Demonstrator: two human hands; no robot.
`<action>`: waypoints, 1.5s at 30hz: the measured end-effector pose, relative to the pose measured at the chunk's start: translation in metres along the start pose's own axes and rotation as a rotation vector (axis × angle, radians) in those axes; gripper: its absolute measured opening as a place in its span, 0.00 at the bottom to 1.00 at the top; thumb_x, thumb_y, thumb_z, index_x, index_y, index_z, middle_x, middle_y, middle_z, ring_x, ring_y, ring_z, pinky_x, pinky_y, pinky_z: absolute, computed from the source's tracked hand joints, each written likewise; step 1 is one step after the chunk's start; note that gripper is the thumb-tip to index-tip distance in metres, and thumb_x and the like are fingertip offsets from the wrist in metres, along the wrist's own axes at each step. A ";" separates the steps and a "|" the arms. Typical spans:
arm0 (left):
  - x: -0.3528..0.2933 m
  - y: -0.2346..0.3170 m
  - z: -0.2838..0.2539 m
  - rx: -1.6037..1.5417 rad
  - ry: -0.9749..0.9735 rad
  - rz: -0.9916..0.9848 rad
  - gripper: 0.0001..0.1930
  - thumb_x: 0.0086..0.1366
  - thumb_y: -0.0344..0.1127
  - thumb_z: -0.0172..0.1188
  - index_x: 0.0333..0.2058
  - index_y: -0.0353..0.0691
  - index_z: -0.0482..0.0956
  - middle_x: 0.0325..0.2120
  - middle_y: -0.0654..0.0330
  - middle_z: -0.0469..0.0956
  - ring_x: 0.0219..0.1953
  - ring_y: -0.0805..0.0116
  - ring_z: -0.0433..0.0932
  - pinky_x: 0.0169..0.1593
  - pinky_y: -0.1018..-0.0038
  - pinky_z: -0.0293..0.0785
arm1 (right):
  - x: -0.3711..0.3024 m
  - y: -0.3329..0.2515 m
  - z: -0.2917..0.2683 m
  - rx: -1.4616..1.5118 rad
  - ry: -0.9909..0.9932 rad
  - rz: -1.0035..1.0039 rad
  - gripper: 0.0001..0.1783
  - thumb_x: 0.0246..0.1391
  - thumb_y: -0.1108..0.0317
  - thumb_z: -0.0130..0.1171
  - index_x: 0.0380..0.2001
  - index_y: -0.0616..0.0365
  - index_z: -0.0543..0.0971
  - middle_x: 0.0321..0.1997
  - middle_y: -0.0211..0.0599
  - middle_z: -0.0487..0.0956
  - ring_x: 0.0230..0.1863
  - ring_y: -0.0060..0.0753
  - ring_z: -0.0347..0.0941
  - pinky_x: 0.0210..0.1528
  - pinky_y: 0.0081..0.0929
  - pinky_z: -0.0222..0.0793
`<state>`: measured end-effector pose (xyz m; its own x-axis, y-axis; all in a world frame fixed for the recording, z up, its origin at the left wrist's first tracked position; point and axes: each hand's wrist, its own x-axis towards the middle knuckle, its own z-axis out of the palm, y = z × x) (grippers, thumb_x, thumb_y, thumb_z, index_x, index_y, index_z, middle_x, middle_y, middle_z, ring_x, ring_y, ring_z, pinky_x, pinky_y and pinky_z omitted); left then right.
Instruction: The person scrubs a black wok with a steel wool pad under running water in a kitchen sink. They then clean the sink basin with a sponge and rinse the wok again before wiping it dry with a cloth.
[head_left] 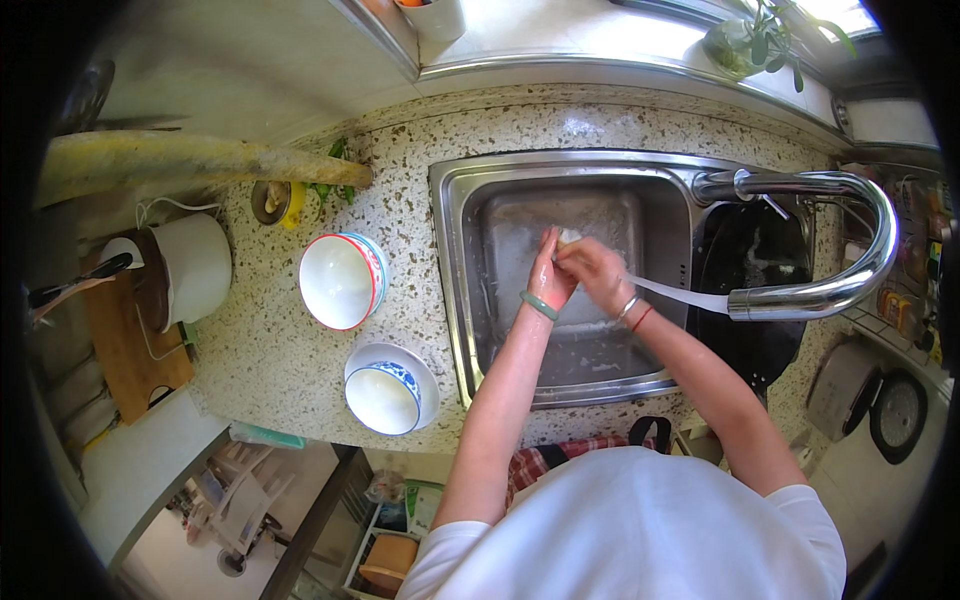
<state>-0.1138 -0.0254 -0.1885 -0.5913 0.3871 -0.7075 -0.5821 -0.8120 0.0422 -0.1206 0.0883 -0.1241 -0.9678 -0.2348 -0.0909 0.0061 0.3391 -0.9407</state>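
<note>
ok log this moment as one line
left hand pressed to right hand over sink | small pale thing between fingers, unclear | faucet stream hits right wrist | two bowl stacks on counter

Over on the speckled stone bench (270, 360), a red-rimmed white bowl stack (343, 280), a blue-patterned bowl on a plate (388, 390), and a white pot (190, 265) beside a wooden board (130, 360).

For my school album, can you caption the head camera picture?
Two hands rub together under the tap's water over a steel sink.
</note>
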 end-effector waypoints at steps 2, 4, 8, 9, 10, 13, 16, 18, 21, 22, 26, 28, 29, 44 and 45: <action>-0.003 0.005 -0.015 -0.154 -0.239 -0.125 0.26 0.66 0.53 0.51 0.56 0.41 0.67 0.47 0.48 0.75 0.45 0.55 0.77 0.48 0.67 0.73 | -0.014 -0.037 0.016 0.030 -0.109 0.022 0.05 0.53 0.68 0.59 0.31 0.57 0.78 0.29 0.43 0.78 0.33 0.45 0.76 0.36 0.32 0.71; 0.002 0.003 -0.037 -0.158 -0.336 -0.154 0.18 0.67 0.51 0.50 0.40 0.42 0.76 0.31 0.60 0.77 0.31 0.66 0.76 0.38 0.70 0.74 | -0.027 -0.053 0.023 -0.074 -0.132 -0.011 0.05 0.54 0.68 0.57 0.29 0.58 0.77 0.28 0.46 0.78 0.32 0.50 0.75 0.33 0.36 0.70; 0.018 -0.053 -0.083 0.140 -0.157 0.288 0.14 0.67 0.50 0.52 0.31 0.47 0.74 0.23 0.69 0.72 0.27 0.74 0.72 0.33 0.73 0.71 | -0.031 -0.020 0.026 -0.283 -0.026 0.080 0.14 0.59 0.61 0.51 0.25 0.58 0.76 0.24 0.52 0.76 0.28 0.57 0.73 0.30 0.43 0.68; 0.005 -0.061 -0.022 0.220 0.241 0.273 0.15 0.68 0.51 0.49 0.33 0.47 0.75 0.27 0.67 0.74 0.31 0.75 0.74 0.36 0.74 0.72 | -0.024 0.009 0.012 -0.370 0.041 0.104 0.16 0.60 0.59 0.49 0.24 0.58 0.76 0.23 0.53 0.76 0.27 0.58 0.73 0.29 0.45 0.68; -0.007 -0.060 0.013 0.152 0.286 0.236 0.16 0.68 0.51 0.49 0.35 0.46 0.76 0.29 0.67 0.75 0.33 0.74 0.74 0.38 0.75 0.72 | -0.022 0.028 0.005 -0.419 0.117 0.098 0.19 0.61 0.56 0.48 0.23 0.58 0.76 0.20 0.51 0.75 0.25 0.54 0.73 0.29 0.43 0.68; -0.009 -0.059 0.039 0.217 0.372 0.211 0.18 0.69 0.51 0.48 0.38 0.41 0.77 0.35 0.65 0.77 0.38 0.73 0.75 0.43 0.74 0.72 | -0.013 0.056 -0.020 -0.240 0.226 0.441 0.20 0.62 0.52 0.48 0.26 0.56 0.77 0.22 0.42 0.77 0.26 0.40 0.75 0.31 0.37 0.70; 0.006 -0.070 0.047 0.438 0.222 0.434 0.20 0.69 0.52 0.47 0.42 0.41 0.75 0.40 0.63 0.75 0.43 0.70 0.74 0.46 0.73 0.70 | -0.009 0.040 -0.031 0.669 0.224 0.715 0.19 0.61 0.50 0.49 0.34 0.53 0.78 0.33 0.32 0.79 0.34 0.28 0.75 0.36 0.31 0.71; 0.019 -0.082 0.036 1.007 0.481 0.824 0.20 0.69 0.53 0.47 0.47 0.44 0.71 0.44 0.62 0.72 0.46 0.68 0.72 0.47 0.71 0.70 | -0.008 0.018 -0.037 1.118 0.102 0.761 0.18 0.60 0.51 0.53 0.45 0.51 0.76 0.49 0.28 0.75 0.46 0.25 0.72 0.44 0.26 0.70; 0.032 -0.079 0.021 0.984 0.582 0.830 0.21 0.68 0.57 0.47 0.51 0.51 0.65 0.50 0.62 0.67 0.50 0.66 0.69 0.49 0.68 0.69 | -0.009 0.012 -0.017 0.854 0.139 0.602 0.18 0.59 0.54 0.56 0.48 0.52 0.76 0.47 0.30 0.77 0.45 0.25 0.73 0.46 0.25 0.69; 0.029 -0.074 0.021 0.620 0.499 0.672 0.21 0.68 0.57 0.47 0.51 0.51 0.65 0.49 0.62 0.68 0.50 0.66 0.69 0.50 0.68 0.70 | -0.009 0.000 -0.011 0.704 0.193 0.648 0.17 0.58 0.59 0.57 0.47 0.54 0.76 0.44 0.31 0.78 0.45 0.25 0.73 0.47 0.24 0.69; -0.002 -0.061 0.036 0.179 0.235 0.378 0.24 0.68 0.57 0.46 0.53 0.46 0.67 0.45 0.61 0.72 0.49 0.67 0.70 0.52 0.72 0.68 | 0.002 -0.013 0.000 0.223 0.236 0.469 0.13 0.56 0.62 0.56 0.38 0.60 0.79 0.36 0.33 0.80 0.41 0.24 0.73 0.45 0.21 0.67; 0.018 -0.077 0.031 0.506 0.275 0.628 0.28 0.68 0.58 0.44 0.57 0.42 0.65 0.51 0.56 0.70 0.53 0.63 0.69 0.55 0.70 0.65 | 0.015 0.023 0.004 0.326 0.274 0.493 0.14 0.57 0.58 0.55 0.30 0.60 0.76 0.27 0.32 0.76 0.32 0.24 0.72 0.38 0.23 0.68; 0.005 -0.072 0.061 0.583 0.344 0.521 0.28 0.68 0.55 0.46 0.57 0.40 0.65 0.53 0.53 0.70 0.55 0.60 0.69 0.57 0.69 0.64 | 0.019 0.042 -0.009 0.306 0.307 0.534 0.15 0.58 0.57 0.54 0.28 0.59 0.74 0.23 0.32 0.75 0.27 0.26 0.72 0.32 0.26 0.70; -0.033 -0.024 0.030 -0.044 0.003 0.025 0.17 0.62 0.52 0.56 0.44 0.50 0.76 0.38 0.64 0.78 0.40 0.68 0.77 0.41 0.73 0.74 | -0.007 -0.015 -0.030 0.594 -0.061 0.525 0.25 0.61 0.52 0.50 0.52 0.61 0.75 0.54 0.37 0.75 0.56 0.31 0.69 0.60 0.26 0.58; -0.045 -0.017 0.021 -0.064 -0.027 -0.055 0.16 0.62 0.52 0.56 0.43 0.50 0.76 0.38 0.63 0.78 0.39 0.68 0.78 0.40 0.72 0.75 | -0.002 -0.017 -0.034 0.681 -0.168 0.559 0.25 0.61 0.52 0.50 0.50 0.62 0.76 0.52 0.38 0.77 0.55 0.31 0.70 0.60 0.27 0.58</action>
<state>-0.0893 -0.0201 -0.1420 -0.5747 0.4423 -0.6885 -0.5776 -0.8153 -0.0416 -0.1271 0.1138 -0.0970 -0.7297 -0.3456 -0.5900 0.6649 -0.1573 -0.7302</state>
